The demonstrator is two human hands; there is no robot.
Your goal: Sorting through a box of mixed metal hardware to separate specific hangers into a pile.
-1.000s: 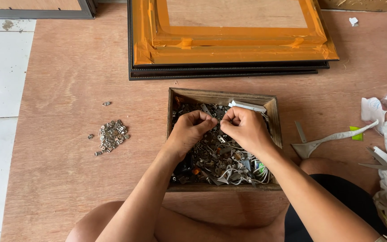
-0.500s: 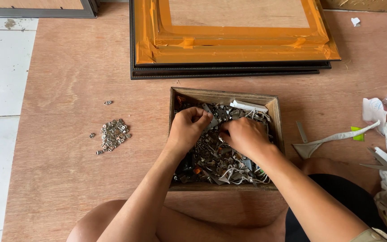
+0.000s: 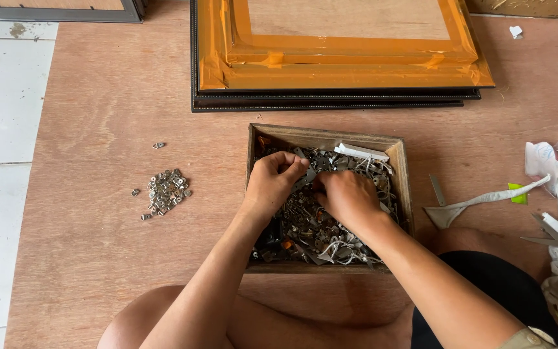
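Reaching into a shallow rectangular wooden box (image 3: 398,169) at the centre of the frame, both hands dig in a tangled heap of small grey metal hardware (image 3: 305,226). The left hand (image 3: 272,184) has fingers curled, pinching a small metal piece; the right hand (image 3: 347,197) lies palm down, fingers pressed into the heap. A little pile of shiny metal clips (image 3: 165,191) sits left on the plywood floor (image 3: 98,97). Stacked black picture frames edged in orange tape (image 3: 337,58) lie above.
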